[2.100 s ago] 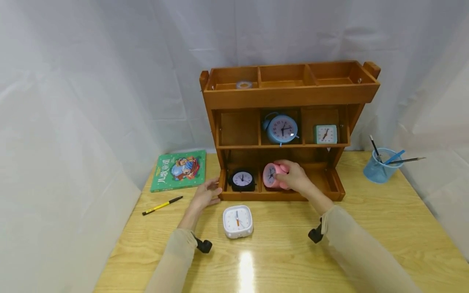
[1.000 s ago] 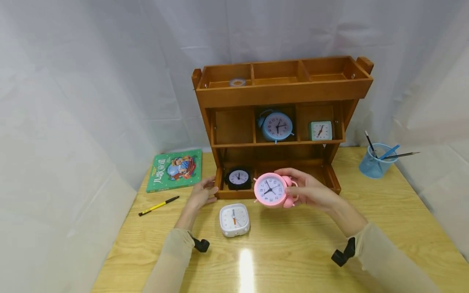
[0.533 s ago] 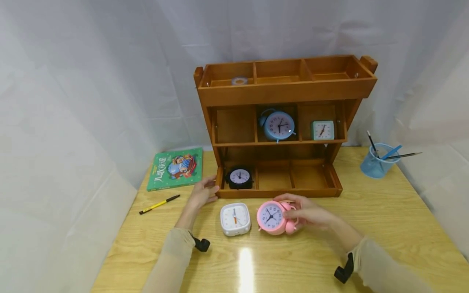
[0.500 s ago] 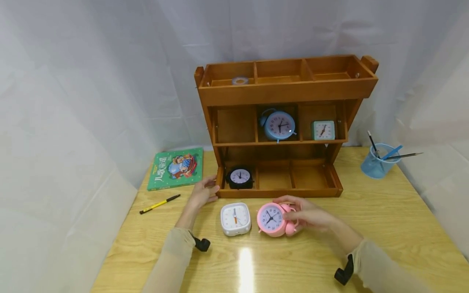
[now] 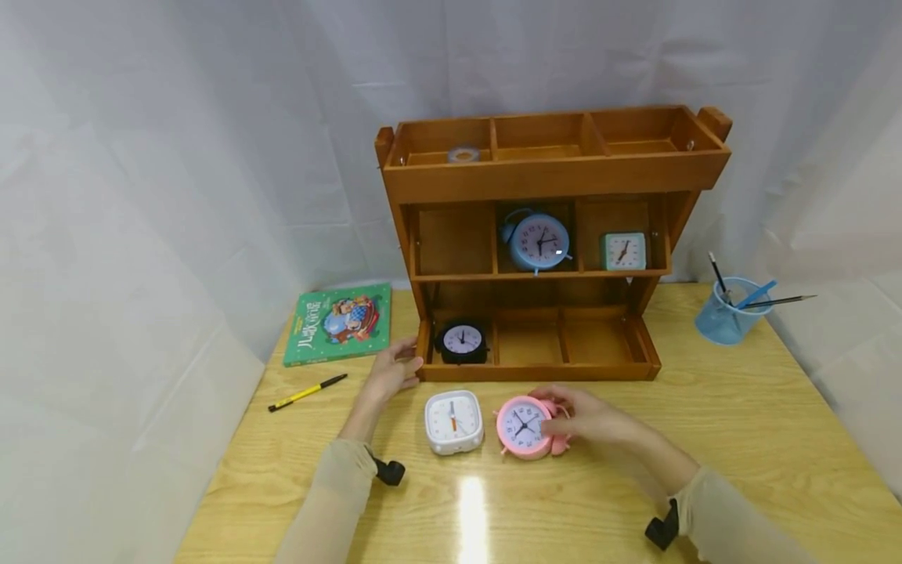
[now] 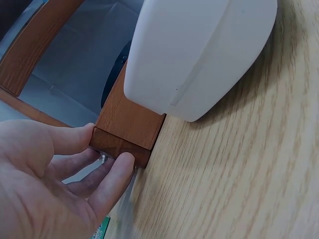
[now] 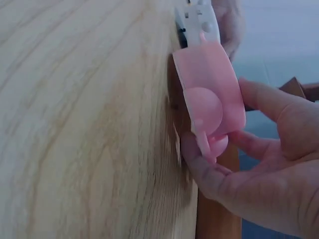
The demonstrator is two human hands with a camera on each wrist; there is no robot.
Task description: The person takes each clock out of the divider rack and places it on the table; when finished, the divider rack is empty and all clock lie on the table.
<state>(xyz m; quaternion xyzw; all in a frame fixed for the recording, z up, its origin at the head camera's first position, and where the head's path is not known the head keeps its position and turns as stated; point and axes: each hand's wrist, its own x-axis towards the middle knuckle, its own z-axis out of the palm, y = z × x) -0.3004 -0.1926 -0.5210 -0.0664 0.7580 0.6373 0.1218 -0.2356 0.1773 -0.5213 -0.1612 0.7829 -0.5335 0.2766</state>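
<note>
Beside the white clock [image 5: 454,423], at or just above the tabletop [image 5: 564,505], your right hand [image 5: 593,418] grips the pink clock [image 5: 521,435]; its placing looks nearly done, release left. Your left hand [image 5: 384,377] holds the wooden shelf [image 5: 557,178], where the black clock [image 5: 462,341], blue clock [image 5: 539,244] and green clock [image 5: 624,252] sit.

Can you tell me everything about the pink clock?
The pink clock is round, with a pale dial, dark numbers and pointers, two round bells, a looped handle and small feet. Its smooth shell may be plastic. It is tipped back, face up, bells toward the person's right; I can't tell if it rests on the table. The right hand grips its bell end. The white clock to its left and the shelf behind don't touch it.
</note>
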